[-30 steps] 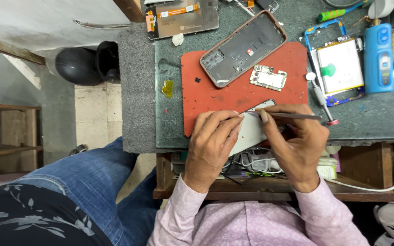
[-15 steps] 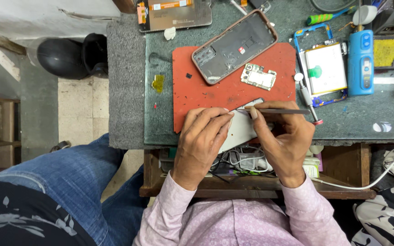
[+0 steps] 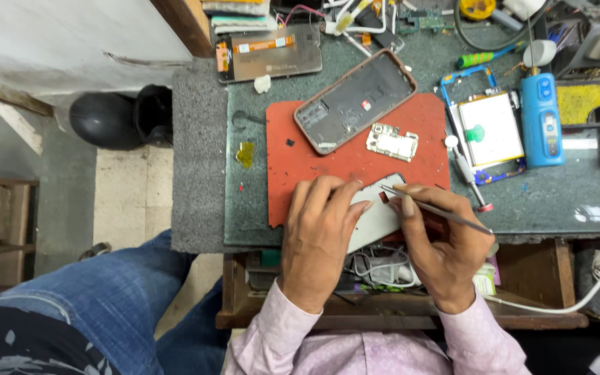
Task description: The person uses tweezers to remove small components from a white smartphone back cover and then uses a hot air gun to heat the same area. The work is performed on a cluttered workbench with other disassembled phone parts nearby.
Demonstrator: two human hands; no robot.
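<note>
**Phone teardown on the bench, well underway**

Head view, the only one here: the job looks like it's past the opening-up stage. A phone rear housing (image 3: 355, 103) already lies stripped on the red mat (image 3: 293, 160), toward the far edge of the bench (image 3: 244, 215), with a small circuit board (image 3: 392, 142) lying loose just beside it. Another opened phone with a blue frame (image 3: 484, 128) sits off the mat toward the right, and a screen panel (image 3: 269, 54) lies near the far left corner. So I'd say the big parts are out, and what's left is the fiddly work on the piece in hand.

That piece is a flat white-grey panel (image 3: 376, 219) at the near edge of the bench, half on the mat and partly hanging over the open drawer (image 3: 383, 271). It looks thin and plain, with a small dark red bit near its top corner. Most of it is hidden under the hands, so I can't tell much more.

The left hand (image 3: 321, 236) lies curled over the panel, fingers pressing it down and gripping its left side. The right hand (image 3: 446, 243) is closed in a pen-style pinch around thin metal tweezers (image 3: 432, 208), whose tip touches the panel's top edge. A screwdriver (image 3: 468, 173) lies just beyond on the bench.
</note>
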